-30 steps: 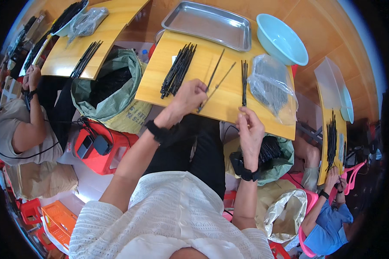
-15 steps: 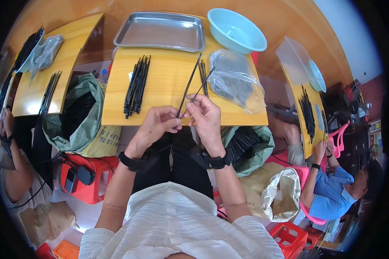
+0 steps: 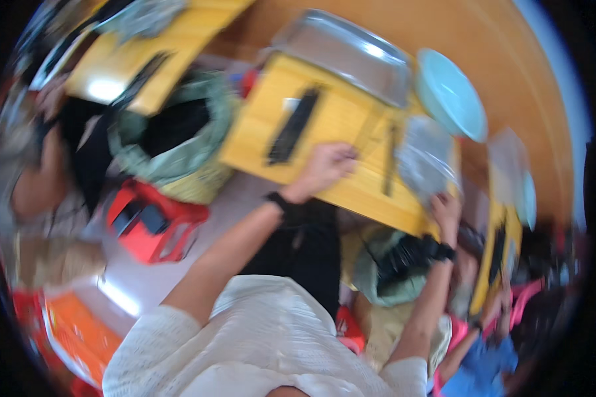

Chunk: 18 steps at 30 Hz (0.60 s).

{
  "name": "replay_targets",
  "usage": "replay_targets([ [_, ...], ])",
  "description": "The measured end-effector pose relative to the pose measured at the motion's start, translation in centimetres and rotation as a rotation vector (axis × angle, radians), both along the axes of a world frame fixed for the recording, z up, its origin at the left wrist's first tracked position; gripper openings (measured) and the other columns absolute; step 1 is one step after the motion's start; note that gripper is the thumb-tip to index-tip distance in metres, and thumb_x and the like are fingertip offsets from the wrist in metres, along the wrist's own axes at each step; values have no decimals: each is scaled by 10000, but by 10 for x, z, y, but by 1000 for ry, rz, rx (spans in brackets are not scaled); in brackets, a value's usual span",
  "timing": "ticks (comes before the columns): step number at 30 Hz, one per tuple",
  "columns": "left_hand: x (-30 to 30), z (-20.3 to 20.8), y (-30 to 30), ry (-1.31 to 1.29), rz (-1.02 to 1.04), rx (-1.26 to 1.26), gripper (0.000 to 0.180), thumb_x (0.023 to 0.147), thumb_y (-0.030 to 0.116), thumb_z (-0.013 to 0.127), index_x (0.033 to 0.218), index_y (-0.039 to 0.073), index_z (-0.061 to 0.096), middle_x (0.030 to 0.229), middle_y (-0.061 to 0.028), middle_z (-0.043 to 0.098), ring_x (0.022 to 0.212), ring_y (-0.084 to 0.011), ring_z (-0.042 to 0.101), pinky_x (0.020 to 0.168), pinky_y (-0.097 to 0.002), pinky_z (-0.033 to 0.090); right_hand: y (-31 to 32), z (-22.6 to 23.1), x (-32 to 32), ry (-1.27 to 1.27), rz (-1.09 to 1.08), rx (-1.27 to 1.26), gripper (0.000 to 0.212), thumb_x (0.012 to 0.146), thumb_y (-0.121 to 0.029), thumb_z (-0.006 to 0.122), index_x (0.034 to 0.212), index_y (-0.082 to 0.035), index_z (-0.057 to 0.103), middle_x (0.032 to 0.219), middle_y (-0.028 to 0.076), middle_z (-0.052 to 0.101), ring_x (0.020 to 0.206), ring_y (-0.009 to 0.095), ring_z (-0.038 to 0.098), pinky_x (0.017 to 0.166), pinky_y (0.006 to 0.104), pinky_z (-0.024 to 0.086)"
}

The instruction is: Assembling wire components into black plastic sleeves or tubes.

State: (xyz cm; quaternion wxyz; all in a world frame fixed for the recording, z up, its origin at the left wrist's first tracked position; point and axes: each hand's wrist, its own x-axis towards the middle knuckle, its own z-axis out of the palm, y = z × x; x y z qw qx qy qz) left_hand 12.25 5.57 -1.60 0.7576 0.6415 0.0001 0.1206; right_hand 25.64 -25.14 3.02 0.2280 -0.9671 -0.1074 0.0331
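Note:
The picture is smeared by motion. My left hand (image 3: pixel 331 165) is closed over the front middle of the yellow table (image 3: pixel 251 142), with faint thin dark sticks (image 3: pixel 370 132) running up from its fingers. At the table's right front, my right hand (image 3: pixel 446 210) is at the near corner of a clear plastic bag (image 3: pixel 427 155); blur hides whether its fingers grip the bag. A bundle of thin black sticks (image 3: pixel 294 126) lies left of my left hand. Between my hands lies a smaller group of dark sticks (image 3: pixel 390 159).
A metal tray (image 3: pixel 344 56) and a light blue basin (image 3: pixel 451 92) stand at the table's far side. Green sacks (image 3: pixel 122 149) are by the table, a red stool (image 3: pixel 152 225) at the left. Other people sit at side tables (image 3: pixel 493 251) left and right.
The view has turned, so the table now looks tilted. My hands, close together before over the sticks, have parted; the right one has gone right to the plastic bag.

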Motion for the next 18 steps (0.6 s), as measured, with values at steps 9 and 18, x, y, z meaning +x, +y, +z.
replay_targets([
  [9,13,-3,-19,-75,42,16,83,749,-28,553,830,-40,570,671,-54,569,584,-117,566,545,-254,469,-33,-16,39,230,-263,254,112,747,-81,565,670,-2,550,518,55,505,409,112,488,338,240,311],
  [18,3,-5,-2,15,53,-99,118,814,27,555,911,-40,560,757,-52,586,671,-103,580,589,-234,490,-18,7,15,76,-146,361,108,738,-79,543,767,13,590,643,66,591,559,133,572,475,260,447],
])
